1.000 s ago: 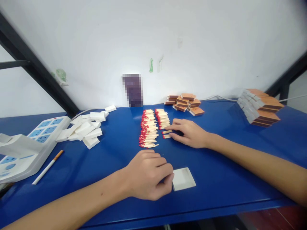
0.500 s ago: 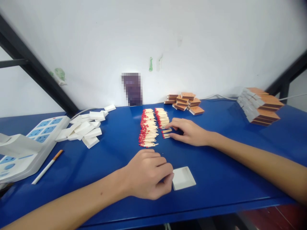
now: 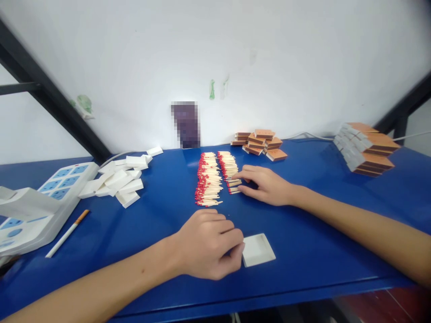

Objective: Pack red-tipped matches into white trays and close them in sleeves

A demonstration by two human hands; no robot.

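My left hand (image 3: 212,244) is closed, with thumb and fingers at the left edge of a shallow white matchbox tray (image 3: 259,250) lying flat on the blue table; the tray's inside shows no matches. Forward of it, my right hand (image 3: 264,185) rests with thumb and index finger apart, their tips touching the near end of a short row of red-headed matches (image 3: 228,163). A few matches (image 3: 233,189) lie by the thumb. To the left runs a longer, thicker row of matches (image 3: 208,179), heads pointing left.
White trays (image 3: 119,177) are heaped at the left, beside a power strip (image 3: 50,202) and a cigarette (image 3: 69,233). Orange matchboxes (image 3: 259,142) lie by the wall, and a larger stack of matchboxes (image 3: 367,148) stands at the right. A pixelated dark object (image 3: 186,125) leans on the wall.
Loose matches under my right fingertips have shifted slightly, and one lies closer to the short row. My left hand and the tray have stayed in place.
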